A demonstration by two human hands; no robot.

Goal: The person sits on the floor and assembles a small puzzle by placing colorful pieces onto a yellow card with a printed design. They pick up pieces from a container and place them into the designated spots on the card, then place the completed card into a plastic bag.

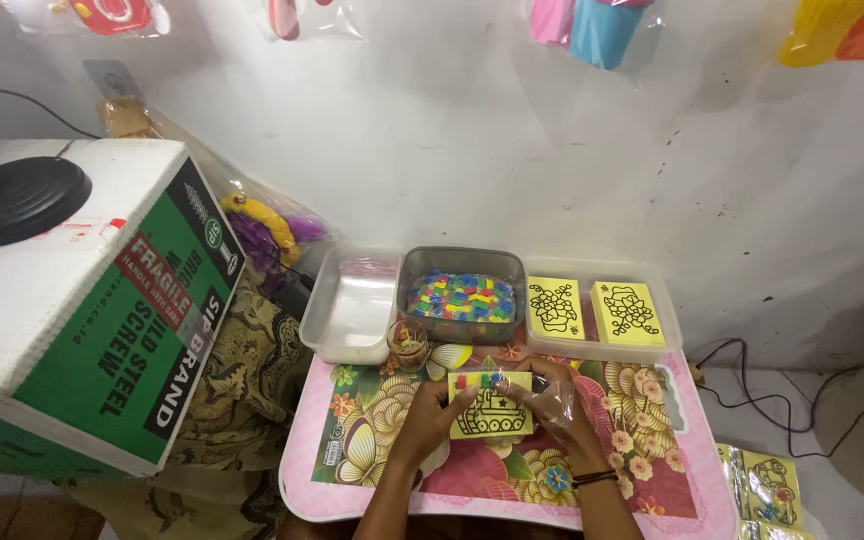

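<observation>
A: Yellow card [491, 405] with a black tank outline is lying flat, long axis running side to side between both hands, coloured squares sitting along its far edge.

B: Grip?

A: Left hand [430, 417] is pinching the card's near-left corner, fingers closed on it. Right hand [558, 405] is gripping the right edge through a clear plastic sleeve [552, 398].

B: Room around them?

A: Pink floral table [652, 470] is lying open to the right of the right hand and toward the near edge. Beyond the fingertips, a small glass cup [408, 343] and three tubs are crowding in: bead tub [461, 295], clear tub [351, 305], card tray [600, 312]. A cardboard box [82, 310] is standing well left of the left hand.
</observation>
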